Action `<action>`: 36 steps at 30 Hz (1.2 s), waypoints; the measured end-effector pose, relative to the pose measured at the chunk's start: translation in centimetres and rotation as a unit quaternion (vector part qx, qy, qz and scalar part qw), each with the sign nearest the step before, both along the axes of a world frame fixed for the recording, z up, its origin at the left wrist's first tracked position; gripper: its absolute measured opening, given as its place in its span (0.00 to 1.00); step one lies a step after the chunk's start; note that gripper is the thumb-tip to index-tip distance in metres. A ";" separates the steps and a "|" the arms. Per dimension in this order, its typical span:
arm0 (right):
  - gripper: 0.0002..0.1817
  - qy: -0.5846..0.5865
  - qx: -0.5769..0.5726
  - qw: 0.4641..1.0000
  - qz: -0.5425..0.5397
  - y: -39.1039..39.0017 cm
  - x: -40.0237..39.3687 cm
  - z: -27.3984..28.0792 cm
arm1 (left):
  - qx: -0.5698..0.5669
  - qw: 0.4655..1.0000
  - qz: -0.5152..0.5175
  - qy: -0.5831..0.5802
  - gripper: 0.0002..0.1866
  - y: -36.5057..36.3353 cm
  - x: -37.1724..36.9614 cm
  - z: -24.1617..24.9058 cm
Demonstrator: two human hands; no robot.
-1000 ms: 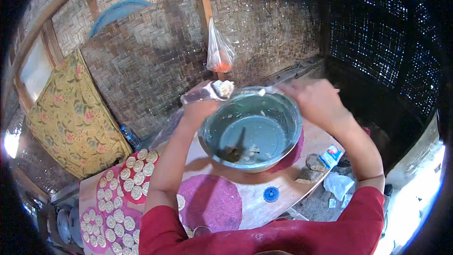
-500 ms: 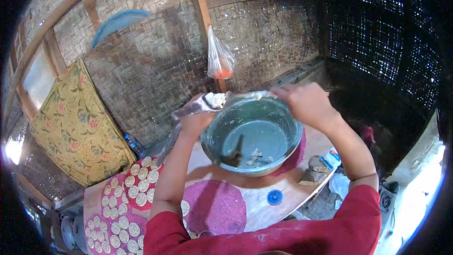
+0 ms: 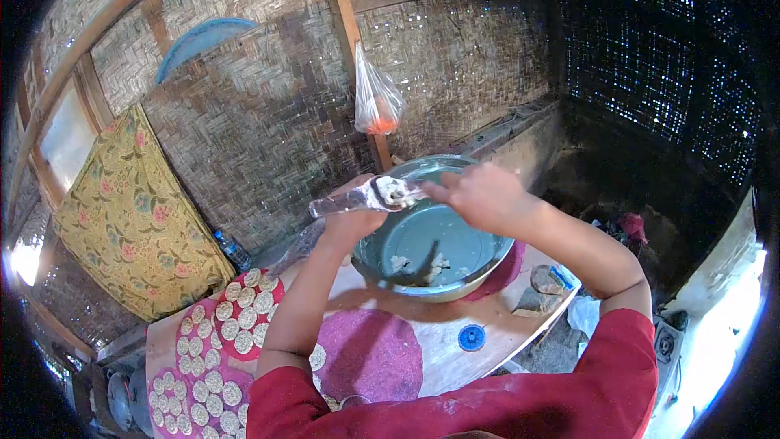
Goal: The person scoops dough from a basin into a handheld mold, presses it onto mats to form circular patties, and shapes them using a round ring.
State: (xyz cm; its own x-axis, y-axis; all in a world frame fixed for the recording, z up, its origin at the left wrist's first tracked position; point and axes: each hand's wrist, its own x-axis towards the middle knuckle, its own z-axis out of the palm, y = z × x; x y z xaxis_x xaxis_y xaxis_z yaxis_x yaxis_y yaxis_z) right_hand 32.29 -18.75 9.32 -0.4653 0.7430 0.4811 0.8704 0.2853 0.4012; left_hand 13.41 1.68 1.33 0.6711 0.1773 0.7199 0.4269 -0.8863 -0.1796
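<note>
My left hand [image 3: 355, 223] is closed around a clear plastic sleeve-like tube [image 3: 341, 205], tilted over the far left rim of a large basin [image 3: 467, 283]. White dough [image 3: 393, 189] fills the tube's dark-edged mouth. Over the basin's right side, my right hand [image 3: 486, 202] has its fingers bent, the fingertips close to the dough; whether they hold something small I cannot make out. Inside the basin, wet and smeared along its walls, lie a few dough scraps [image 3: 439, 264].
Flat round pieces [image 3: 230, 329] cover pink and red mats at the left of the table [image 3: 455, 374]. A bare pink round mat [image 3: 382, 358] and a blue lid [image 3: 472, 338] lie nearer me. A plastic bag [image 3: 379, 106] hangs on the post; a bottle [image 3: 231, 250] stands by the wall.
My right hand has moved left and slightly down from the basin's far right rim to the tube's mouth. The tube has shifted slightly right, and another dough scrap shows in the basin.
</note>
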 end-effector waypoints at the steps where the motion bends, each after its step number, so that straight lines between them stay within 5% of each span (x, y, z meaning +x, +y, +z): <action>1: 0.13 0.000 0.003 1.000 0.003 -0.8 0.5 0.7 | 0.000 1.000 0.013 -0.023 0.08 -0.4 -1.1 0.6; 6: 0.14 0.013 0.038 0.999 -0.023 -3.2 1.0 3.5 | -0.051 0.996 0.039 -0.069 0.09 -0.5 -1.9 0.8; 8: 0.14 -0.012 0.029 0.997 -0.064 -2.9 0.3 3.3 | -0.117 0.990 0.075 0.006 0.10 -1.9 -1.2 2.2; 11: 0.17 -0.002 -0.001 0.998 -0.058 -1.3 0.1 2.9 | -0.043 0.998 0.035 -0.007 0.12 -2.1 -0.3 1.8; 15: 0.16 -0.012 0.002 1.000 -0.020 -0.4 -0.7 0.1 | -0.149 0.989 0.006 -0.024 0.13 -5.0 -0.3 2.8; 18: 0.18 0.058 -0.009 0.998 -0.030 -2.7 1.0 1.0 | -0.085 0.994 0.062 -0.019 0.11 -0.9 -1.5 0.9; 19: 0.23 0.109 -0.036 0.992 -0.054 -3.5 1.4 1.4 | -0.124 0.989 0.072 -0.046 0.11 1.6 -2.5 -0.7; 21: 0.27 0.188 0.011 0.981 -0.034 -1.7 1.7 -0.9 | -0.367 0.900 -0.111 -0.207 0.10 0.7 -2.1 0.2; 22: 0.31 0.269 0.051 0.962 -0.016 -0.5 1.8 -2.9 | -0.367 0.900 -0.112 -0.205 0.10 1.1 -1.4 -0.3; 23: 0.35 0.385 -0.021 0.922 0.005 1.0 0.8 -4.7 | -0.343 0.913 -0.106 -0.196 0.10 2.2 -0.8 -1.4; 25: 0.33 0.436 -0.020 0.899 0.021 3.3 -2.0 -8.4 | -0.065 0.986 0.147 -0.037 0.09 -5.4 0.2 4.2; 29: 0.24 0.559 -0.067 0.815 0.135 2.4 -3.2 -9.7 | -0.026 0.989 0.133 -0.060 0.10 -2.2 -0.8 4.4; 32: 0.19 0.616 -0.114 0.779 0.043 2.2 -2.0 -8.5 | -0.104 0.974 0.180 -0.085 0.12 -1.4 -1.5 3.9; 36: 0.19 0.605 -0.053 0.786 0.114 3.5 -3.2 -11.1 | -0.025 0.983 0.155 -0.095 0.13 -1.7 -1.1 3.9</action>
